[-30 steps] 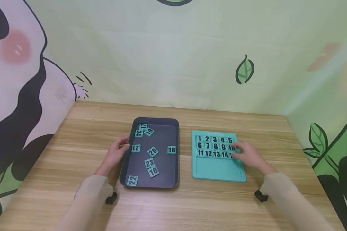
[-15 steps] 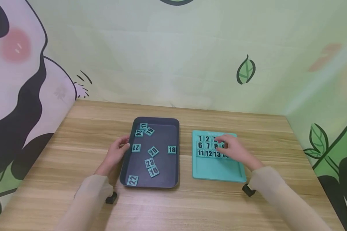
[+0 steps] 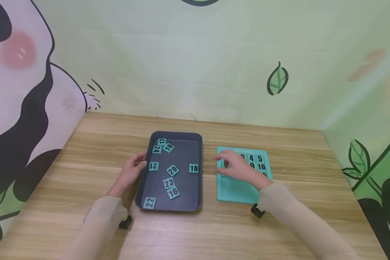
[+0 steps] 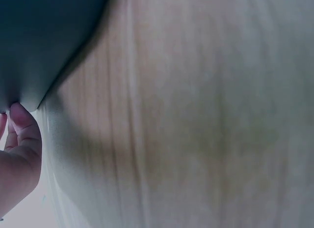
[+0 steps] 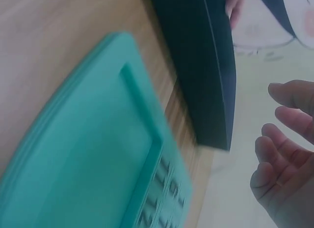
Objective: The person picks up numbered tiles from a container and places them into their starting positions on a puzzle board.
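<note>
A dark tray (image 3: 175, 134) lies left of centre on the wooden table and holds several loose teal number tiles, among them 18 (image 3: 194, 168), 20 (image 3: 172, 170) and 16 (image 3: 173, 193). My left hand (image 3: 134, 169) grips the tray's left rim; in the left wrist view one fingertip (image 4: 22, 122) touches the tray (image 4: 39, 36). A teal puzzle board (image 3: 237, 193) lies to the right with numbered tiles in its upper rows. My right hand (image 3: 235, 167) hovers over the board's left part, fingers relaxed and empty, hiding most tiles. In the right wrist view its fingers (image 5: 284, 159) are spread above the board (image 5: 98, 139).
Illustrated walls close in the table at the back, left and right. Bare wood (image 3: 195, 234) runs along the front and on both sides. A narrow gap (image 3: 209, 173) separates tray and board. The board's lower rows are bare.
My right hand has moved left across the board, from its right edge to its left part, uncovering tiles 4, 5, 9 and 10. The left hand and the tray have stayed put.
</note>
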Available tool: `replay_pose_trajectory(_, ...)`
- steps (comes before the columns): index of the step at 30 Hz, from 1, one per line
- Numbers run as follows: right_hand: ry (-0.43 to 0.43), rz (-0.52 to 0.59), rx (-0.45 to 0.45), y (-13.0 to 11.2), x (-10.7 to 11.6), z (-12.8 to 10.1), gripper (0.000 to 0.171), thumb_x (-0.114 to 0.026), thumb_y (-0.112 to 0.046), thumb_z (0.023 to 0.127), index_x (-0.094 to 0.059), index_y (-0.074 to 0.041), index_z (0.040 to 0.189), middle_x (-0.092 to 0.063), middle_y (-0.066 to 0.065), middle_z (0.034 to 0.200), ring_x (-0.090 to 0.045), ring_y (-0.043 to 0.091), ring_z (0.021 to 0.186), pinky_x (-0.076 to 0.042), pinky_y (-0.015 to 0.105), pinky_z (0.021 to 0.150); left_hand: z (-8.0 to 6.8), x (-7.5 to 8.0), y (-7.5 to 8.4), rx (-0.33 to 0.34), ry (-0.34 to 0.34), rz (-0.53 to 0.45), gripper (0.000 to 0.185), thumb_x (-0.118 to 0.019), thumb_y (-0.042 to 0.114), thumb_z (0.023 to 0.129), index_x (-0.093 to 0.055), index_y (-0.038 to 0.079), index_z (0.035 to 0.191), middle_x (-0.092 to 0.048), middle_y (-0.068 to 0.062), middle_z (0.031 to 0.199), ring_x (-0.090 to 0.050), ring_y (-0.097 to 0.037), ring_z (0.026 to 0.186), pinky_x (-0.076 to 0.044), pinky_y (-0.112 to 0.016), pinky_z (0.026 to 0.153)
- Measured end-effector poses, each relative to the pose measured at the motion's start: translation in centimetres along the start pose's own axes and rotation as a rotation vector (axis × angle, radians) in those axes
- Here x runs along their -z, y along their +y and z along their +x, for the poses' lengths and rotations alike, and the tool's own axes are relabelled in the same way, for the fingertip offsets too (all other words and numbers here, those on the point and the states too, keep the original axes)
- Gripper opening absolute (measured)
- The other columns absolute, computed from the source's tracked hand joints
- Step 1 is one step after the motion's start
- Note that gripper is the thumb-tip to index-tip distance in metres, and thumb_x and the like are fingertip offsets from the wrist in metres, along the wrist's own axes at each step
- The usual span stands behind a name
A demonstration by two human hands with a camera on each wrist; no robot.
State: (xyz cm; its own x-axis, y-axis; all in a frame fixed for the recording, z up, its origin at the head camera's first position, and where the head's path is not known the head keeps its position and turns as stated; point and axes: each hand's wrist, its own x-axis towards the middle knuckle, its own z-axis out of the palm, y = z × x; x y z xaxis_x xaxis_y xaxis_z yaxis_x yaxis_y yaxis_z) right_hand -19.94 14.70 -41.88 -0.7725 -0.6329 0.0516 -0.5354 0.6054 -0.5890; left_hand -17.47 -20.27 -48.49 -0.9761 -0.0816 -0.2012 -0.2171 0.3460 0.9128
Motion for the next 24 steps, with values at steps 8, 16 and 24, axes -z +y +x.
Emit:
replay_pose_trajectory(8,-0.051,0.011,0.076,-2.7,-2.2,1.7,0.038,-0.066,-0.015,0.077,-0.057,-0.005,0.112,-0.057,0.011,0.104,-0.049,0.019,0.067,-0.039,0.019,0.056,0.0,0.0,0.1,0.01,0.002,-0.011,0.042,-0.04,0.012,0.092,-0.035,0.004,0.133,-0.041,-0.019,0.13,-0.038,-0.034,0.123,-0.035,-0.045,0.1)
replay_pose_trajectory(16,-0.146,0.029,0.116,-4.3,-4.0,2.9,0.035,-0.065,-0.016,0.078,-0.058,-0.006,0.111,-0.054,0.01,0.105,-0.053,0.023,0.072,-0.042,0.018,0.058,-0.2,0.0,0.2,0.022,0.003,-0.012,0.041,-0.04,0.012,0.093,-0.036,0.006,0.133,-0.041,-0.017,0.13,-0.038,-0.033,0.123,-0.035,-0.045,0.1)
replay_pose_trajectory(24,-0.255,-0.061,0.152,-5.2,-6.1,3.6,0.036,-0.064,-0.019,0.079,-0.057,-0.008,0.112,-0.053,0.005,0.107,-0.054,0.019,0.072,-0.042,0.016,0.059,-0.2,0.0,0.2,0.022,0.006,-0.011,0.041,-0.04,0.013,0.093,-0.036,0.007,0.133,-0.042,-0.017,0.13,-0.038,-0.033,0.123,-0.036,-0.045,0.1)
